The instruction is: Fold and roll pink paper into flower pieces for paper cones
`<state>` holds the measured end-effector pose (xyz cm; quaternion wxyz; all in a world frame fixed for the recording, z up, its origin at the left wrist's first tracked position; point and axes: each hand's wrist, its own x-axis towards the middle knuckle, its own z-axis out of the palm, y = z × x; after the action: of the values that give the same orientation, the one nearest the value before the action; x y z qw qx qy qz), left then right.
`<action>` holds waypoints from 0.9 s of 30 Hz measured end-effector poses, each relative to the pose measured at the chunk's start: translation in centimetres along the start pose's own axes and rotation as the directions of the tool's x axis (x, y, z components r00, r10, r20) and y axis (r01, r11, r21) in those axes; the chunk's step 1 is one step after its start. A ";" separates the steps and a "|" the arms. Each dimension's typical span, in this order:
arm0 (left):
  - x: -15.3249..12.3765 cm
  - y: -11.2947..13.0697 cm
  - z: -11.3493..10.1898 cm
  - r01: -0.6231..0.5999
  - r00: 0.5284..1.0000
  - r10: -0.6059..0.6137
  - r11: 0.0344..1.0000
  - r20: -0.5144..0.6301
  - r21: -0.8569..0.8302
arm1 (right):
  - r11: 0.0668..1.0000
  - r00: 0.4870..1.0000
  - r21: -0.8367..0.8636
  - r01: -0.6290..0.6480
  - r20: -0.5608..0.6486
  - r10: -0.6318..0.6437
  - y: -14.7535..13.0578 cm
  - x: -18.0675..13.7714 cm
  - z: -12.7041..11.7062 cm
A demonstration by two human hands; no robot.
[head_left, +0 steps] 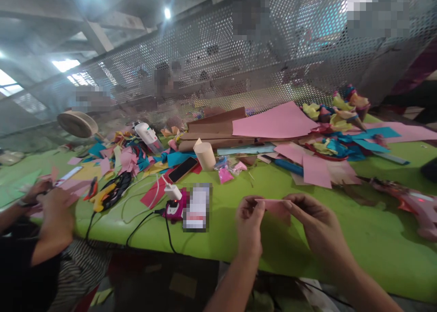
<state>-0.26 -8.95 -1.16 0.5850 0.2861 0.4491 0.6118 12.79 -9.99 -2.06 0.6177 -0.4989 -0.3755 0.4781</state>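
So, both grips pinched shut: left hand (pixel 251 223) and right hand (pixel 317 218) hold opposite ends of pink paper (pixel 273 205), over desk (pixel 370 248), nearer and right of roll (pixel 205 157). Packet (pixel 225 176) just right of roll, pink, contents unclear. Bottle (pixel 146 136) left of roll, fill can't tell.

You're in craft workshop, by look of it. Long green worktable (pixel 221 239) before you, shared with co-worker (pixel 56 216) at nine o'clock. Coloured scraps (pixel 128 159) heaped toward eleven, big pink sheet (pixel 273 121) at twelve, glue gun (pixel 421 209) at two. Perforated screen (pixel 205 71) beyond, twelve; bare concrete beams (pixel 99 34) overhead, eleven.
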 end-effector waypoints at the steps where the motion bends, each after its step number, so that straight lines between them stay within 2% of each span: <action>1: 0.0 -0.1 0.0 0.006 1.000 -0.006 1.000 0.029 0.017 | 1.000 1.000 0.010 -0.004 0.009 0.004 0.1 0.0 0.0; 4: 0.1 -0.4 0.1 -0.007 0.998 0.003 0.998 0.068 0.062 | 0.999 0.999 0.027 -0.017 0.031 0.016 0.2 0.1 0.0; 10: 0.1 -0.5 0.0 -0.016 0.999 0.014 0.998 0.040 0.054 | 1.000 0.999 -0.016 -0.015 0.030 0.015 0.2 0.2 0.1; 18: -0.3 0.0 0.3 0.010 0.992 -0.015 0.999 0.123 0.038 | 0.998 0.998 -0.058 0.004 0.062 0.000 -0.2 0.0 0.2; 27: -0.1 -0.4 0.0 -0.017 0.997 0.013 0.998 0.080 0.058 | 0.990 0.998 -0.138 0.015 0.069 -0.006 0.6 0.3 -0.1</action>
<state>-0.13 -9.07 -1.48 0.5891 0.3306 0.4411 0.5909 12.87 -9.75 -2.63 0.5707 -0.5220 -0.4314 0.4644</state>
